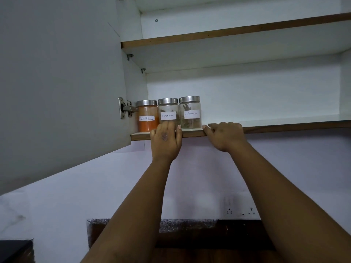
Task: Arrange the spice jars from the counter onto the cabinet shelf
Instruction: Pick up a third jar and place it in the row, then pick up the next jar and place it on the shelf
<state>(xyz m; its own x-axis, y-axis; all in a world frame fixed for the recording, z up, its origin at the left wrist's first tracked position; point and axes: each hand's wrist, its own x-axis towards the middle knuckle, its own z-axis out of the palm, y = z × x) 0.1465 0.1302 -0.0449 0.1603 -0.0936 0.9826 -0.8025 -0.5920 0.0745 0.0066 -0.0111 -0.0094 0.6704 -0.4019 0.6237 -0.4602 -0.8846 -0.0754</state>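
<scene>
The open cabinet door (60, 82) is filling my left side, its hinge (126, 108) sitting just beside the red chilli powder jar (148, 116). Above, an upper shelf (228, 32) is lying bare; below, the pale wall (95, 196) is running down to a socket plate (240, 211) and dark counter edge (180, 226). On the lower shelf (284, 127), three steel-lidded jars are standing in a row at its left end. My left hand (166, 138) is reaching up against the middle cinnamon jar (168, 112), fingers straight; whether it is gripping, I cannot tell. My right hand (225, 134) is curling over the shelf's front edge, beside the right cinnamon jar (190, 112).
</scene>
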